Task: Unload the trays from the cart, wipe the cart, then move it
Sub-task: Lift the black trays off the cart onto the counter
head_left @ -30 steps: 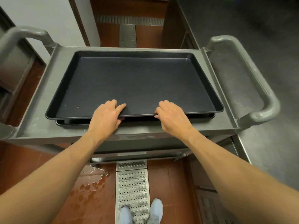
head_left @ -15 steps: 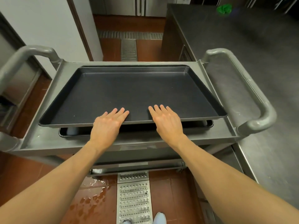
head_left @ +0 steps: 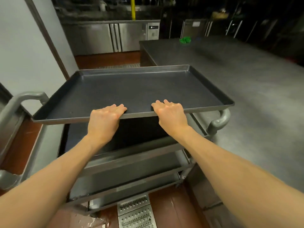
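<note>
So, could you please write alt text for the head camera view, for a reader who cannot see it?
Two bare hands, left hand and right hand, grip the near edge of a wide, dark, shallow metal tray, lifted above a grey metal cart. Another dark tray lies on the cart's top shelf. A steel counter with a green cloth stands at right.

We can read no text, brand, number or sign anywhere. The small dark control panel (head_left: 153, 27) on the stainless steel under-counter fridge (head_left: 115, 37) and a pale label (head_left: 195, 23) on a far steel unit are too blurred for us to read.
</note>
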The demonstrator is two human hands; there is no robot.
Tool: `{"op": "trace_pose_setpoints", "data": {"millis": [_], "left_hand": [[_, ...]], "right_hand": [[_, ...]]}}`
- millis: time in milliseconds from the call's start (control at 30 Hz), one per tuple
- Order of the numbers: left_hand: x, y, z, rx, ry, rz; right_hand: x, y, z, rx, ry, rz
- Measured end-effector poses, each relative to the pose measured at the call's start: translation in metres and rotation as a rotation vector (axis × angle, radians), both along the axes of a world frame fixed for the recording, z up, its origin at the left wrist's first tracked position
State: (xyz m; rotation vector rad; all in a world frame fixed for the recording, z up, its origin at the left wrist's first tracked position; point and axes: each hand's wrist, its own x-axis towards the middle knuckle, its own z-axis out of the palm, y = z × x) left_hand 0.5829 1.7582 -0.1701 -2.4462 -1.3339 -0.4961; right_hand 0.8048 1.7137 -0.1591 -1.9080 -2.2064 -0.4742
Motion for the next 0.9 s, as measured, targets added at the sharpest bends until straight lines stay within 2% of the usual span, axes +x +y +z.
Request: {"op": "trace_pose_setpoints", "data": {"millis": [200,400,633,900], "left_hand": [[0.075,-0.016,0.058,0.112,-0.028,-0.209],[0.189,-0.048,0.074,0.117,-0.079,-0.433],[0.337,-0.124,0.065,0.093,-0.102,-0.684],[0.481,-0.212,0.017,0.009,0.033,-0.918]], "right_hand": [[0.059,-0.057,0.052,0.133,0.025,-0.170],[0.149,-0.133,0.068,0.289,-0.091,-0.371],[0.257,-0.247,0.060,0.217,-0.135,-0.679],[0.353,-0.364,0.008,0.126,-0.070,-0.935]]}}
